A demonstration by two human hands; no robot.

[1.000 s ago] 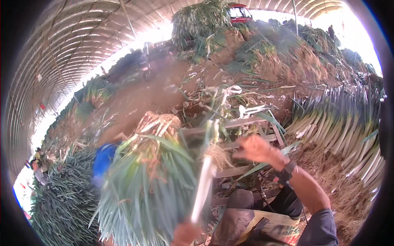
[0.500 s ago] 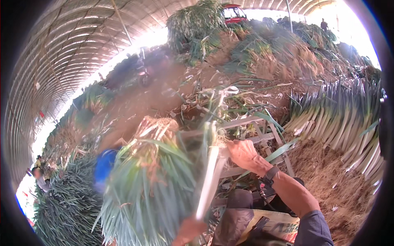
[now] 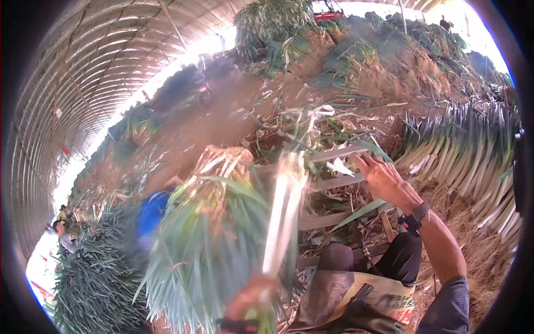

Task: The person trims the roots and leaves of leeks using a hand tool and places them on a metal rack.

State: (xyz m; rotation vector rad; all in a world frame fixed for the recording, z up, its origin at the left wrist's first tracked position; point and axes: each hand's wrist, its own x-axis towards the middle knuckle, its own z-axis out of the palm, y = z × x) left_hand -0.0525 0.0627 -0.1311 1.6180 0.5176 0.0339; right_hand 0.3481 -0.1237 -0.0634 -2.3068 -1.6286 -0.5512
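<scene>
My left hand (image 3: 251, 292), partly blurred, is closed around the lower part of two or so leeks (image 3: 276, 222). Their white shafts stand up and their root ends point away from me. To the right of the roots, my right hand (image 3: 385, 179) hovers over a metal frame (image 3: 334, 182), apart from the leeks. Its fingers are loosely bent and apart, with nothing visible in them. A small white scrap (image 3: 339, 166) lies near its fingertips. Left of the held leeks is a big bundle of leeks (image 3: 206, 245), roots up and green leaves hanging down.
White-shafted leeks (image 3: 456, 150) lie in a row at the right, beside brown cut-off roots (image 3: 445, 222). Another leafy pile (image 3: 94, 273) and a blue object (image 3: 153, 214) are at the left. Large leek heaps (image 3: 378, 61) stand at the back, and loose leaves litter the soil.
My right hand has left the root end of the leeks and moved right and away from me, its fingers spreading. My left hand still holds the leeks. The view has shifted slightly.
</scene>
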